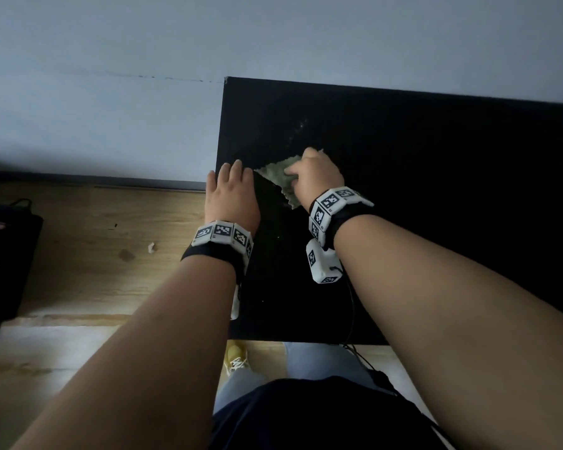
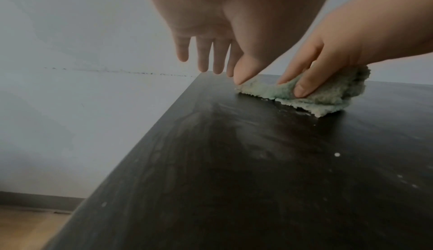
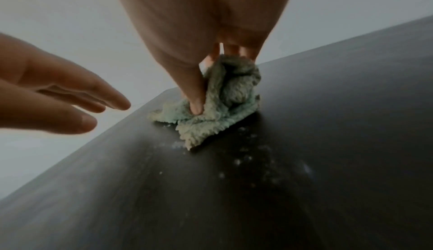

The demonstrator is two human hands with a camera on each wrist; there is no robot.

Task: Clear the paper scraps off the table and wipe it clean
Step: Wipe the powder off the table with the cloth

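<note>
Table [image 1: 436,190], black and dusty, carries pale specks [image 3: 243,159] on its near surface. Farther in, the right hand [image 1: 316,177] has its fingers [image 3: 195,94] curled round a crumpled green cloth [image 1: 281,178], pressing it onto the top. Just beside it, at the table's left edge, the left hand [image 1: 231,193] hovers with fingers [image 2: 202,57] straight and holds nothing. One paper scrap [image 1: 151,247] lies on the wooden floor [image 1: 95,271].

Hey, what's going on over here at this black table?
A person is wiping it down. Their right hand grips a bunched greenish cloth pressed on the black table near its far left corner. The left hand is open beside it at the table's left edge, holding nothing. Pale crumbs dot the surface near the cloth, and one paper scrap lies on the wooden floor.
</note>
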